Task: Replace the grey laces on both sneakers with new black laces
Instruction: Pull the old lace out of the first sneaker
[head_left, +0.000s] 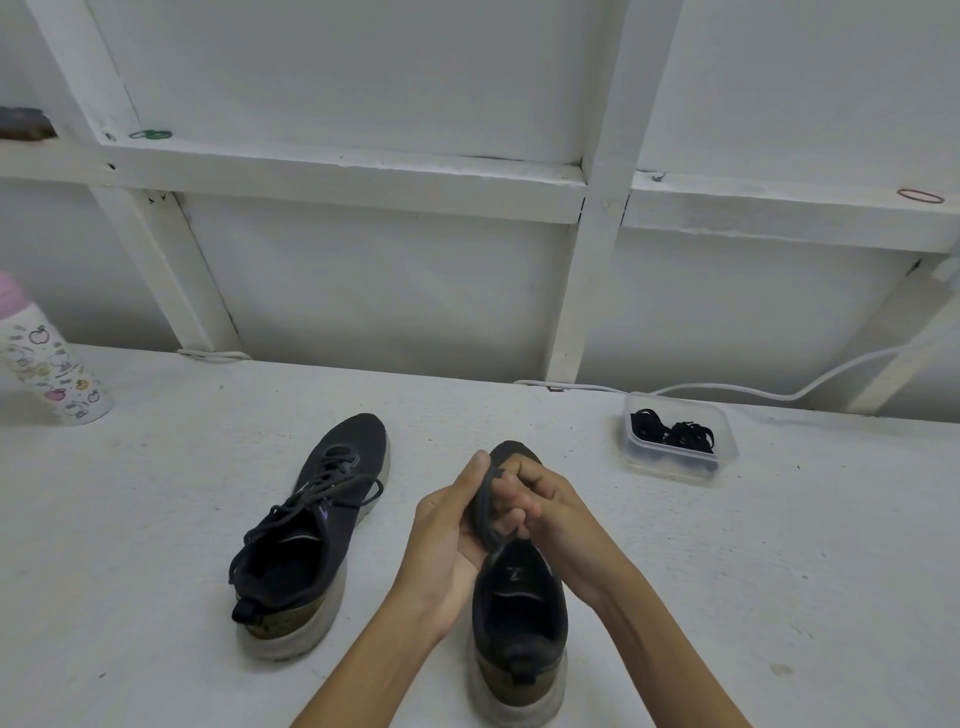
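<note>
Grips: left grip (447, 535) and right grip (545, 504) both clasp bunched grey lace (484, 512) over right-hand black sneaker (519, 613).
Other black sneaker (311, 525): still laced grey, just left, on white surface (156, 519).
Black laces (675, 434): in clear plastic tub (670, 467).

One view only, head-worn and wide-angle. It faces forward and down across the white table (156, 519) to the white framed wall (363, 291) in the upper half of the frame. The left hand (447, 540) and right hand (550, 514) sit near the lens, lower centre, forearms (374, 670) entering from the bottom edge.
</note>
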